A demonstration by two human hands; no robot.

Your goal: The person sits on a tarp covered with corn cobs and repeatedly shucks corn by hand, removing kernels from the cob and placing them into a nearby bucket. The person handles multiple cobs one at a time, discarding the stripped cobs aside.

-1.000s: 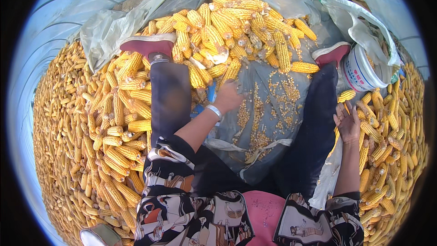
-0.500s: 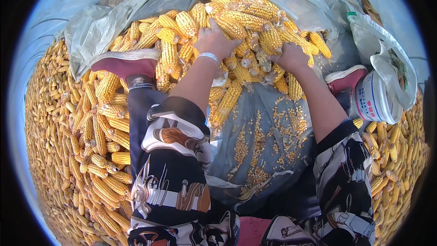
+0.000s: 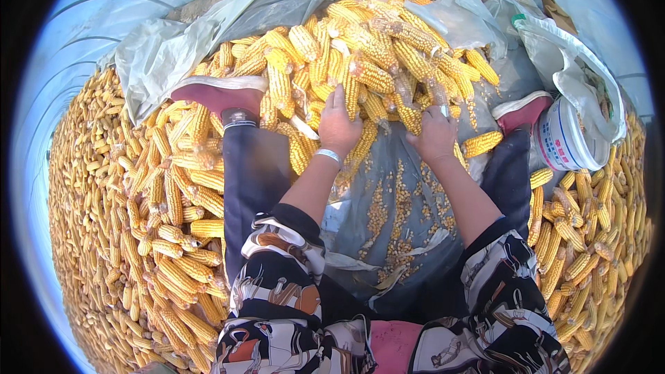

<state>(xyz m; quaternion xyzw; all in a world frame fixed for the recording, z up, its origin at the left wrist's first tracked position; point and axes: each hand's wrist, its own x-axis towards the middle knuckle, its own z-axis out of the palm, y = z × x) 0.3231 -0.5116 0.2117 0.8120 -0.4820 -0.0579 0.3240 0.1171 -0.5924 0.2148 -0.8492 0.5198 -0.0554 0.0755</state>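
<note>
A white plastic bucket (image 3: 569,140) lies tipped on its side at the right, just beside the right shoe, its open mouth facing right. A band of red and blue print runs across its white wall. Above it sits a crumpled white sack (image 3: 578,73) with a small green cap (image 3: 518,21) showing at its upper left edge. A second pale, creased sack (image 3: 163,62) lies at the upper left, beside the corn heap.
</note>
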